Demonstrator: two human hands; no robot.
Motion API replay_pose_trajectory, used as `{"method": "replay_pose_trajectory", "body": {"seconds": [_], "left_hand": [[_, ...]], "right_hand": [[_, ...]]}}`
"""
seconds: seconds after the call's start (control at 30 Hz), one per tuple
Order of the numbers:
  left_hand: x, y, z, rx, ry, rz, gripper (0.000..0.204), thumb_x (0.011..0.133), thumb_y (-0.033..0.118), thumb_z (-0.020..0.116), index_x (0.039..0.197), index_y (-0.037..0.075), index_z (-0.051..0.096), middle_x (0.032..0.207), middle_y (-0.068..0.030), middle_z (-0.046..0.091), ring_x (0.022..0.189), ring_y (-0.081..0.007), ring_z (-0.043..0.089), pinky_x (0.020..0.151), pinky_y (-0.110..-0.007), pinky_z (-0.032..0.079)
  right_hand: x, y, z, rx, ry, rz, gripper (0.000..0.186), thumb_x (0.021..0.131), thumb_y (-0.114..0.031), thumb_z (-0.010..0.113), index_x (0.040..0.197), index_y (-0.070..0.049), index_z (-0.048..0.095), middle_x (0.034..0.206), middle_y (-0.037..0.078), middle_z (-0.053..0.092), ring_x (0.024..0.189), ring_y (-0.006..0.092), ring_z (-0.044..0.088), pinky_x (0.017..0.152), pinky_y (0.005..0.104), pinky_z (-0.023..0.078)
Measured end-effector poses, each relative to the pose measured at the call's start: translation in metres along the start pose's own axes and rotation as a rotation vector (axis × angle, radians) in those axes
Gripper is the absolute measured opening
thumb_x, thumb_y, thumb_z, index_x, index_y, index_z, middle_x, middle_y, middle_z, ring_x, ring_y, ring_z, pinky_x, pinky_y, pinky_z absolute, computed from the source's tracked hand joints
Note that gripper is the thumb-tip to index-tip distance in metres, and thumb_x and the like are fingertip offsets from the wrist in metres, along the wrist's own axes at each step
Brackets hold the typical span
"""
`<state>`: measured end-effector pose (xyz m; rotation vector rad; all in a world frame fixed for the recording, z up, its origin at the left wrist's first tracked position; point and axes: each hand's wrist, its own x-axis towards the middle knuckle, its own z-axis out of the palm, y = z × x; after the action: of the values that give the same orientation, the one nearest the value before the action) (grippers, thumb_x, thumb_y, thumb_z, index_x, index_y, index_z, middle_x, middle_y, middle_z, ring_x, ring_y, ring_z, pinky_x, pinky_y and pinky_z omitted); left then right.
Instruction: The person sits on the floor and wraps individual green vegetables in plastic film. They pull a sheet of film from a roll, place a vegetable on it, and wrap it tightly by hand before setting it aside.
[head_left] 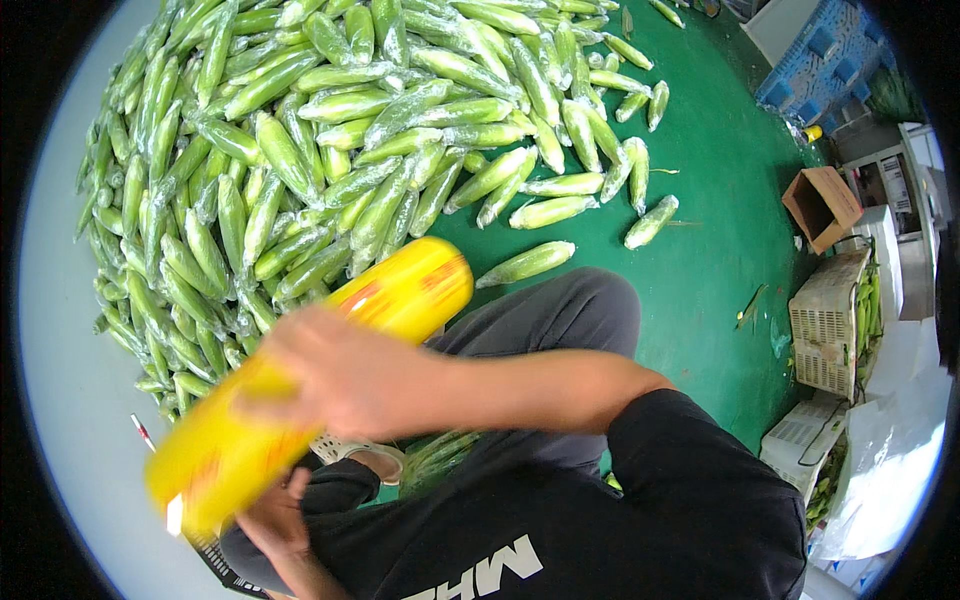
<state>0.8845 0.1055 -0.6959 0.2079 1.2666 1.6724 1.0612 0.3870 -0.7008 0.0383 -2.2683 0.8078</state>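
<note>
My right hand (335,375) is closed round the middle of a thick yellow roll (410,290) with red print, which looks like a roll of cling film. The roll slants from lower left to upper right and is blurred at its lower end. My left hand (275,520) is beneath that lower end, close against it. Its thumb sticks out, while the roll hides the other fingers. Beyond the roll lies a large heap of green corn cobs (290,150) in their husks, many wrapped in clear film. One cob (527,263) lies apart, by my knee.
A green floor (700,300) spreads to the right of the heap. Along the right side are a cardboard box (820,208), a pale plastic crate (825,320) with greens and a blue pallet (825,60). A dark basket (225,568) stands at the lower left.
</note>
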Motion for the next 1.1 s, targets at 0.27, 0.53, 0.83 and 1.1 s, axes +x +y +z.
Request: {"method": "replay_pose_trajectory", "body": {"seconds": [0.27, 0.53, 0.83, 1.1], "left_hand": [[-0.056, -0.01, 0.002, -0.163, -0.11, -0.074, 0.073, 0.099, 0.051, 0.057, 0.154, 0.009, 0.037, 0.149, -0.0115, 0.052, 0.135, -0.0295, 0.052, 0.113, -0.043, 0.041], [-0.109, -0.004, -0.03, -0.138, -0.138, -0.07, 0.092, 0.09, 0.056, 0.067, 0.157, 0.005, 0.029, 0.152, -0.0138, 0.048, 0.137, -0.0298, 0.05, 0.115, -0.043, 0.039], [-0.142, 0.01, -0.069, 0.135, -0.289, -0.368, 0.115, 0.08, 0.061, 0.078, 0.16, 0.001, 0.021, 0.155, -0.0164, 0.044, 0.14, -0.0302, 0.048, 0.117, -0.043, 0.038], [-0.114, -0.017, -0.034, 0.258, -0.044, -0.173, 0.138, 0.065, 0.055, 0.092, 0.161, -0.003, 0.013, 0.156, -0.0211, 0.039, 0.142, -0.0318, 0.046, 0.118, -0.044, 0.036]], "right_hand": [[-0.013, -0.106, 0.058, 0.278, -0.104, -0.209, 0.054, 0.092, -0.03, 0.064, 0.144, -0.017, 0.051, 0.155, 0.02, 0.042, 0.152, 0.0406, 0.029, 0.122, 0.0671, 0.018], [-0.037, -0.095, 0.057, 0.322, -0.039, 0.099, 0.089, 0.084, -0.038, 0.079, 0.155, -0.004, 0.037, 0.163, 0.032, 0.02, 0.151, 0.0506, 0.022, 0.122, 0.0611, 0.023], [-0.016, -0.108, 0.029, 0.57, -0.104, 0.308, 0.067, 0.09, -0.038, 0.072, 0.14, 0.002, 0.049, 0.119, 0.026, 0.065, 0.111, 0.0442, 0.064, 0.096, 0.0499, 0.05], [-0.036, -0.119, 0.088, 0.705, -0.391, 0.218, 0.072, 0.094, -0.03, 0.069, 0.155, -0.008, 0.038, 0.103, 0.018, 0.063, 0.093, 0.04, 0.06, 0.089, 0.0482, 0.046]]}}
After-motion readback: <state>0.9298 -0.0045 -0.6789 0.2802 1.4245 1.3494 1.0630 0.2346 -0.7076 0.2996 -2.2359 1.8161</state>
